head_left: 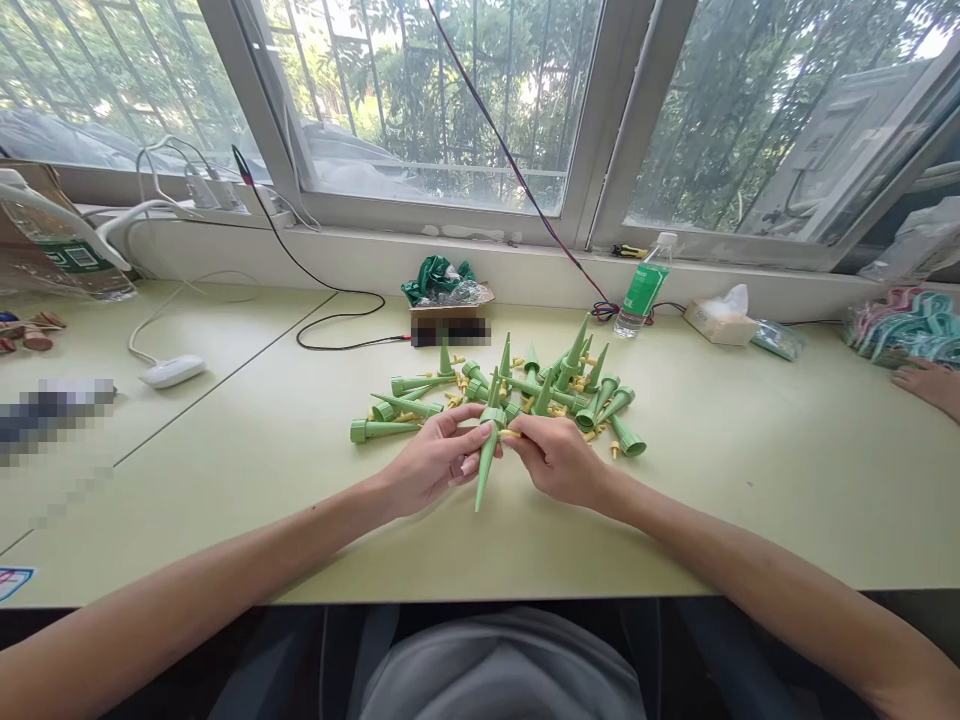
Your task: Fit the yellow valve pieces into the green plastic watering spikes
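My left hand (426, 463) is closed around the collar of a green plastic watering spike (485, 472), its long tip slanting down toward me. Pinched in the fingers of my right hand (561, 462) is a small yellow valve (510, 434), which meets the side of the spike's collar. Whether it is seated in the collar I cannot tell. Just beyond both hands lies a heap of similar green spikes (628, 437), some upright and others on their sides. Several small yellow pieces (615, 450) are scattered among them.
Behind the heap stands a small cardboard box (450, 310) with green and clear plastic inside. A water bottle (643, 287) and a tissue pack (721, 318) stand by the window. A white mouse-shaped device (173, 372) lies left. Another person's hand (926, 385) rests at far right.
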A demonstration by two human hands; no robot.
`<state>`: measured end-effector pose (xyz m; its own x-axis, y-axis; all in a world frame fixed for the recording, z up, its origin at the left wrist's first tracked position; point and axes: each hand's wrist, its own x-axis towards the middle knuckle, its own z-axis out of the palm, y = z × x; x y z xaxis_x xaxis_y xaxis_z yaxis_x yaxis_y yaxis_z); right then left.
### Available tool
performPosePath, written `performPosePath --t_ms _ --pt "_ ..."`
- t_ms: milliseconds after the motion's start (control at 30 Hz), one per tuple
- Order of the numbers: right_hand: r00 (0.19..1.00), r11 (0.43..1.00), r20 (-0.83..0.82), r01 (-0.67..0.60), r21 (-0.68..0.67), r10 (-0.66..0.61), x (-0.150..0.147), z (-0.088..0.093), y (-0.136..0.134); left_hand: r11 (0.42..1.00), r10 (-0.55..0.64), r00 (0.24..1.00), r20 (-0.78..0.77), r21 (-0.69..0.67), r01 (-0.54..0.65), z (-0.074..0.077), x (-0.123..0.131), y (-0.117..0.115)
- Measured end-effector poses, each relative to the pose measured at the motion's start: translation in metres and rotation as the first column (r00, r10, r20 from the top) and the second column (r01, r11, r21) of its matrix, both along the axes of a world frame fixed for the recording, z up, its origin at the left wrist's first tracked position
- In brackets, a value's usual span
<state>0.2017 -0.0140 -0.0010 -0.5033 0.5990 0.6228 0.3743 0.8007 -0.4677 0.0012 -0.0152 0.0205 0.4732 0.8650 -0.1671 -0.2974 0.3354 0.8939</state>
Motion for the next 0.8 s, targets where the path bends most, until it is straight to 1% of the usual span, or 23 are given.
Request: performPosePath --t_ms 67,100,133,200,267,333,400,533,633,800 --pt "0.999 0.987 -0.041 0.024 -0.159 -0.031 -0.003 0.005 -0.004 0.999 0.014 1.0 -0.013 0.048 -0.013 -0.001 0.0 -0.001" --pt "0.997 0.967 -0.064 0.028 -0.252 -0.046 -0.005 0.008 -0.006 0.997 0.021 1.0 -0.018 0.074 -0.02 -0.002 0.001 -0.001" --pt "0.994 0.935 -0.102 0.007 -0.354 -0.046 -0.006 0.011 -0.008 0.995 0.027 0.999 -0.024 0.1 -0.024 -0.002 0.001 0.0" --pt "0.981 0.843 -0.192 -0.07 -0.534 -0.041 -0.009 0.014 -0.011 0.989 0.034 0.999 -0.037 0.148 -0.028 -0.004 0.001 0.0" --pt "0.959 0.75 -0.281 -0.155 -0.644 -0.043 -0.012 0.016 -0.011 0.983 0.034 0.998 -0.049 0.182 -0.025 -0.005 0.001 0.001" --pt "0.936 0.686 -0.347 -0.214 -0.695 -0.06 -0.013 0.017 -0.012 0.98 0.036 0.998 -0.056 0.2 -0.024 -0.006 0.001 0.002" --pt "0.918 0.643 -0.388 -0.251 -0.724 -0.078 -0.015 0.017 -0.012 0.977 0.04 0.997 -0.063 0.211 -0.026 -0.007 0.001 0.002" --pt "0.897 0.59 -0.433 -0.3 -0.749 -0.093 -0.015 0.019 -0.012 0.961 0.056 0.995 -0.083 0.274 -0.031 -0.01 0.0 0.003" --pt "0.887 0.577 -0.452 -0.321 -0.751 -0.095 -0.015 0.018 -0.011 0.942 0.067 0.992 -0.104 0.335 -0.028 -0.012 0.0 0.004" --pt "0.896 0.61 -0.436 -0.298 -0.734 -0.086 -0.015 0.016 -0.01 0.907 0.087 0.982 -0.17 0.421 -0.008 -0.011 -0.002 0.003"
